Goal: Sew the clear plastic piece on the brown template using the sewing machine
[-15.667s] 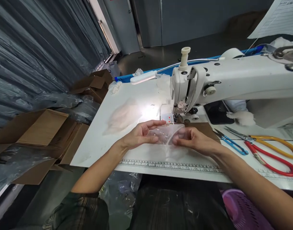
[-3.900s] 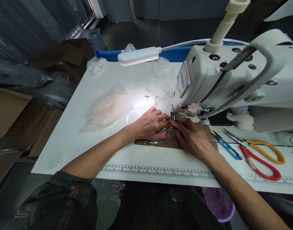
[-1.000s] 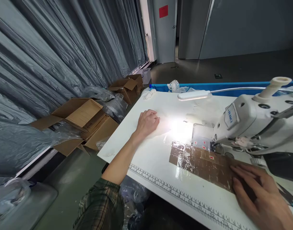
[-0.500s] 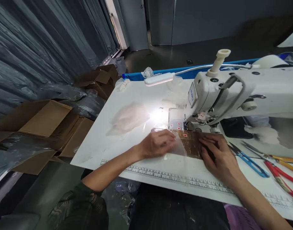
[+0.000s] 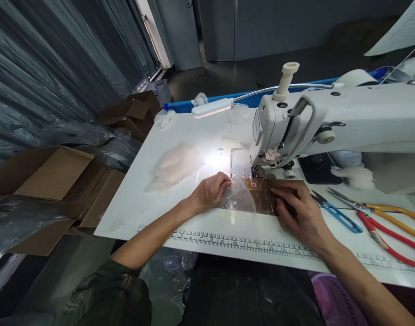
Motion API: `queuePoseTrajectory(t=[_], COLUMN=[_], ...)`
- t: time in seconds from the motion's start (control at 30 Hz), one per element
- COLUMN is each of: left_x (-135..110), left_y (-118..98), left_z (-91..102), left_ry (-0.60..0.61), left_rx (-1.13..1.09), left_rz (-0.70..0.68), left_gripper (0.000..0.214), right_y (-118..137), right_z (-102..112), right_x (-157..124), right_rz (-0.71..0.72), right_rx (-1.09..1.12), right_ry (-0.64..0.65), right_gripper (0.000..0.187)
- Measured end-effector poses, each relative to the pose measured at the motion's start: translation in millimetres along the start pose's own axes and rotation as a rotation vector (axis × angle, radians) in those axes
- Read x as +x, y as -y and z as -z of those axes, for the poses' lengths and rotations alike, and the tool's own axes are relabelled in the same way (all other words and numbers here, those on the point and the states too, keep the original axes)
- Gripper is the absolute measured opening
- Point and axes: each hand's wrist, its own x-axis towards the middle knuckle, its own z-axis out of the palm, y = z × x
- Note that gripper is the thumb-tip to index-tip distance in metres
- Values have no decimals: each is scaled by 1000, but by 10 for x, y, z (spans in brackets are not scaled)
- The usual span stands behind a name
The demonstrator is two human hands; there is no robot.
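Observation:
My left hand (image 5: pixel 212 189) pinches the left edge of a sheer, translucent piece of fabric (image 5: pixel 239 194) with a curved right edge. The fabric overlaps a flat brown piece (image 5: pixel 266 208), whose material I cannot make out. My right hand (image 5: pixel 298 210) rests on the right end of the brown piece, fingers stretched out and slightly apart. Just beyond both pieces is the needle area of a white sewing machine (image 5: pixel 302 122). Small red marks (image 5: pixel 244 170) show around the needle plate and on the brown piece.
Blue thread snips (image 5: pixel 341 215), orange-handled scissors (image 5: pixel 390 210) and red-handled scissors (image 5: pixel 383 237) lie to the right. A lit lamp (image 5: pixel 212 108) hangs over the white table (image 5: pixel 126 203). Pale sheer fabric (image 5: pixel 175 167) lies left of the machine. Cardboard boxes (image 5: pixel 54 174) stand beyond the left edge.
My left hand has shifted left and closed in a pinch on the sheer fabric's edge; before, it was blurred above the fabric. My right hand stays on the brown piece. The view has turned slightly right.

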Motion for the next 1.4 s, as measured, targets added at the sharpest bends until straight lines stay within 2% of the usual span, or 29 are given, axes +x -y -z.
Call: queuePoseTrajectory(t=[0.07, 0.13, 0.2, 0.27, 0.37, 0.43, 0.47, 0.5, 0.57, 0.7, 0.8, 0.9, 1.0, 1.17, 1.23, 1.33, 1.4], left_x=[-14, -13, 9, 44, 87, 91, 86, 81, 79, 178, 342, 530, 715, 967, 1006, 973, 913], left_y=[-209, -471, -711, -852, -821, -684, -599, -510, -335, -43, 98, 189, 284, 502, 556, 528, 453], left_z=[-50, -79, -58, 28, 246, 399, 462, 511, 555, 481, 387, 281, 129, -82, -90, -32, 20], left_ry=[118, 286, 397, 431, 374, 320, 291, 259, 214, 251, 266, 237, 250, 272, 232, 95, 129], left_rx=[-103, -195, -323, -400, -382, -305, -245, -171, -12, 381, 618, 625, 532, 336, 264, 67, -106], left_rz=[-83, -191, -233, -208, -62, 65, 119, 160, 197, 176, 148, 148, 116, -120, -139, -126, -118], left_gripper=[22, 17, 17, 19, 21, 22, 23, 22, 23, 21, 18, 16, 16, 23, 23, 21, 20], right_y=[81, 196, 318, 410, 445, 408, 380, 350, 289, 172, 83, 20, -15, -69, -77, -58, -35], right_z=[52, 109, 153, 176, 173, 164, 161, 157, 145, 67, -26, -94, -123, -153, -161, -162, -160], right_x=[43, 109, 184, 248, 305, 333, 353, 378, 444, 557, 542, 475, 431, 433, 434, 426, 420], right_rz=[13, 30, 31, -3, -135, -266, -322, -362, -372, -240, -130, -88, -17, 73, 70, 57, 39], right_rx=[112, 242, 405, 647, 974, 1037, 1015, 958, 733, 99, -216, -314, -232, -161, -162, -162, -173], right_ry=[22, 103, 241, 444, 815, 952, 959, 929, 787, 364, 212, 146, 99, 209, 227, 229, 233], right_gripper=[33, 41, 49, 53, 54, 53, 53, 53, 50, 38, 38, 40, 36, 32, 33, 33, 33])
